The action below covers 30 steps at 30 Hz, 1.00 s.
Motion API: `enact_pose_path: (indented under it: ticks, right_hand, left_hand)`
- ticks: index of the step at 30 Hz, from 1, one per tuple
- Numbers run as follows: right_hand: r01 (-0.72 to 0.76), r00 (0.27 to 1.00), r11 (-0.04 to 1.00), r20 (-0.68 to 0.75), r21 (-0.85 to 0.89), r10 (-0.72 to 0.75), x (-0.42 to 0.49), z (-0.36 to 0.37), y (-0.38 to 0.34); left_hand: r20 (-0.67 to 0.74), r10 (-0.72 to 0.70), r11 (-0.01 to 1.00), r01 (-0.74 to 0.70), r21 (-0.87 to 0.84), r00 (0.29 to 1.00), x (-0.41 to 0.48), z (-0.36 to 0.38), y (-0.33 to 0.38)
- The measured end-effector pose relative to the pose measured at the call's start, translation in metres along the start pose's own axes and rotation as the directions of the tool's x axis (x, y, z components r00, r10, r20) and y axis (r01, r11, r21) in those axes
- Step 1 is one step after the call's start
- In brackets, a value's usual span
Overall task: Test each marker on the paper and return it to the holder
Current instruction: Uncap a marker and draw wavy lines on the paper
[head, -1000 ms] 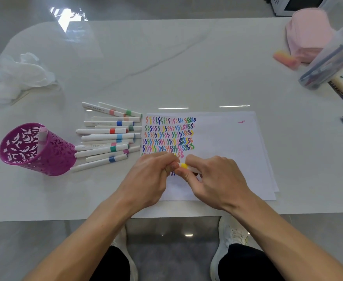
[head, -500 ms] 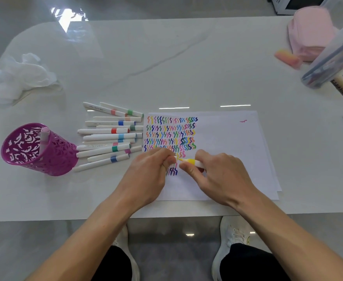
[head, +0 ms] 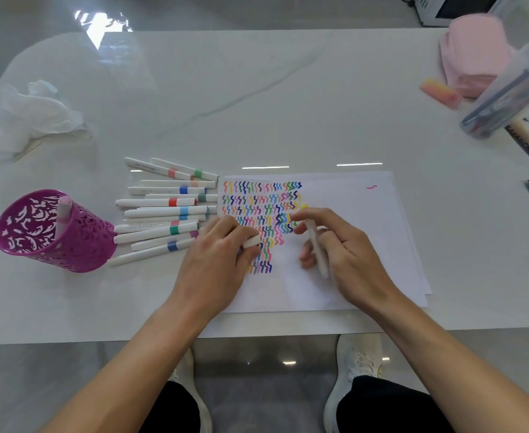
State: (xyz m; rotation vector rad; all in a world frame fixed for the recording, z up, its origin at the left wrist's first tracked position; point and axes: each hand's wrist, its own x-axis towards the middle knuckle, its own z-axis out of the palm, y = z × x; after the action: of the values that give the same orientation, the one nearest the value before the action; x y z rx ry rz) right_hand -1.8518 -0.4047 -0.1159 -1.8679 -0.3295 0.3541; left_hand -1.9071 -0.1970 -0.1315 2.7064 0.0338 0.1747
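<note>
Marker (head: 317, 250), white-barrelled and uncapped, sits in the right hand (head: 347, 257). It is pinched between thumb and fingers, and its writing end points to about eleven o'clock, over the right edge of the squiggle rows on the paper (head: 360, 254). The tip is blurred (a yellowish smear beside it may be its ink), so I cannot tell whether it touches the sheet. The left hand (head: 216, 264) lies at nine o'clock of the right, its fingers curled round the white cap (head: 252, 242) and its heel on the sheet's left part.

To do this step well, I would draw one short, light squiggle on bare paper at the end of a row, where the colour reads clearly. The left hand's weight should stop the sheet from sliding. Then press the cap fully home before travelling.

The purple holder (head: 54, 235) stands at nine o'clock of the paper with one pink-capped marker (head: 63, 214) inside. The loose markers (head: 166, 210) lie between the two, so lift over them rather than sweeping across.
</note>
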Motion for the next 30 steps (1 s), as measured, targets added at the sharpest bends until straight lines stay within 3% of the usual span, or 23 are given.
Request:
enact_pose_path:
  ticks: [2, 7, 15, 30]
  right_hand:
    - [-0.02, 1.0, 0.998, 0.015, 0.054, 0.02, 0.0, 0.001, 0.001]
    - [-0.015, 1.0, 1.0, 0.016, -0.018, 0.016, -0.003, 0.003, 0.006]
    - [-0.05, 0.997, 0.987, -0.058, 0.151, 0.059, -0.002, 0.012, 0.002]
    - [-0.062, 0.98, 0.998, -0.187, 0.016, 0.064, 0.0, 0.015, 0.006]
  left_hand:
    - [-0.009, 0.001, 1.0, -0.001, 0.005, 1.0, -0.002, 0.001, 0.001]
    - [-0.004, -0.034, 0.999, 0.034, -0.011, 0.999, -0.003, 0.001, 0.001]
    - [0.007, -0.063, 0.996, 0.063, -0.056, 0.998, -0.004, 0.003, -0.001]
    - [0.009, -0.076, 0.993, 0.077, -0.087, 0.997, -0.006, 0.003, -0.006]
